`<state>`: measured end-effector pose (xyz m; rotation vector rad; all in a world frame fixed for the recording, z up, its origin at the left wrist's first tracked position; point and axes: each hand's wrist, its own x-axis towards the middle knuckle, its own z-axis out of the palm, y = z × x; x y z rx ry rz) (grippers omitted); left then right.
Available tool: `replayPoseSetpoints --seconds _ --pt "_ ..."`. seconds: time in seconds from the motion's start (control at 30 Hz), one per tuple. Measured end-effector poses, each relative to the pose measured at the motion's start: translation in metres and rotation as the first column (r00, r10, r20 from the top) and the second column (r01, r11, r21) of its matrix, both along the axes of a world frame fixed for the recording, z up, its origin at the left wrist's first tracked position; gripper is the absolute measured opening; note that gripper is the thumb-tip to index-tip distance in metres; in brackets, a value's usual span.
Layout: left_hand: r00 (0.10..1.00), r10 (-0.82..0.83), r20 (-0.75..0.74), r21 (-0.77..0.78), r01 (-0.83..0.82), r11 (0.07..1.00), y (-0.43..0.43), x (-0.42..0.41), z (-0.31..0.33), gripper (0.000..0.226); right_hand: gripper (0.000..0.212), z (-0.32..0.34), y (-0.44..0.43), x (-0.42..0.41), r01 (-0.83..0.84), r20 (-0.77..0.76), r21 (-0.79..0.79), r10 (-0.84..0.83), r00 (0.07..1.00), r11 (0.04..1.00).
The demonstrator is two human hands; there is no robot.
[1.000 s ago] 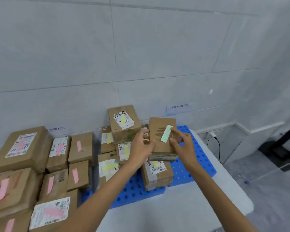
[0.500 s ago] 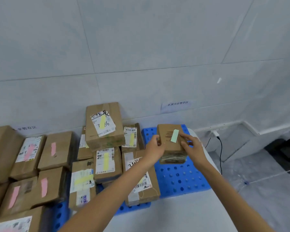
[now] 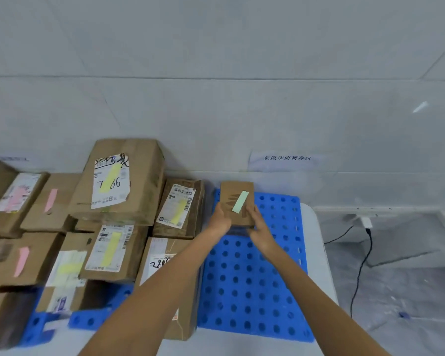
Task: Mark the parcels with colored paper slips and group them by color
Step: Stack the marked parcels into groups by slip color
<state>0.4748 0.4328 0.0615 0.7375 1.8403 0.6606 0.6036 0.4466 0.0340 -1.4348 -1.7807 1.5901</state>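
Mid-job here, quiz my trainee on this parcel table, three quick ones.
1. True or false: the small parcel gripped by the left hand and the right hand bears a pink slip.
2. What does that parcel sit over? A) the blue perforated board B) a stack of boxes C) the bare floor
3. Fill in: the big parcel marked "7 66", to the left of the held one, bears a ___ slip.

Key: 1 false, its slip is green; 2 A; 3 yellow.
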Motion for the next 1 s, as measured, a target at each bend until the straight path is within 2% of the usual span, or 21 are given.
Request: replayPoseSetpoints --seconds 0.13,0.23,0.37,0.43,0.5,0.6,0.7,0.8,0.9,1.0 --pt "0.997 0.073 -0.003 0.042 -0.073 0.996 0.016 -0.008 -0.008 0.033 0.075 -0.003 0.017 -0.008 -0.021 -0.064 -0.067 0.016 0.998 0.998" --pt "0.994 0.107 0.025 0.023 -0.107 0.994 0.019 -0.013 -0.013 0.046 0.071 -0.002 0.022 -0.003 -0.008 -0.115 -0.086 -0.002 0.993 0.996" --pt "0.967 0.243 0.071 -0.107 -0.235 0.966 0.012 -0.011 -0.019 0.055 0.057 -0.02 0.017 0.028 0.154 -0.036 -0.029 -0.155 0.987 0.988" --pt "0.943 0.314 0.107 -0.148 -0.297 0.943 0.006 -0.009 -0.027 0.053 0.053 -0.036 0.01 0.052 0.16 0.048 0.053 -0.162 0.986 0.986" --pt "0.922 0.364 0.133 -0.194 -0.336 0.922 0.0 -0.006 -0.038 0.052 0.05 -0.054 0.002 0.075 0.064 0.201 0.14 -0.092 0.975 0.988" --pt "0.907 0.404 0.12 -0.262 -0.364 0.894 -0.009 0.002 -0.053 0.05 0.051 -0.076 -0.015 0.099 -0.074 0.475 0.132 0.003 0.88 0.989" --pt "0.959 0.283 -0.011 -0.299 -0.273 0.914 -0.022 0.015 -0.053 0.047 0.053 -0.083 -0.026 0.11 -0.206 0.622 0.079 0.113 0.774 0.975" --pt "0.991 0.092 -0.098 -0.327 -0.12 0.937 -0.031 0.026 -0.058 0.056 0.054 -0.083 -0.03 0.111 -0.285 0.67 0.077 0.162 0.724 0.955" --pt "0.979 -0.064 -0.191 -0.329 -0.002 0.944 -0.038 0.034 -0.069 0.062 0.058 -0.083 -0.032 0.115 -0.293 0.662 0.076 0.172 0.73 0.953" --pt "0.971 -0.076 -0.227 -0.302 0.004 0.953 -0.045 0.045 -0.072 0.057 0.062 -0.088 -0.031 0.124 -0.283 0.611 0.083 0.175 0.772 0.956"
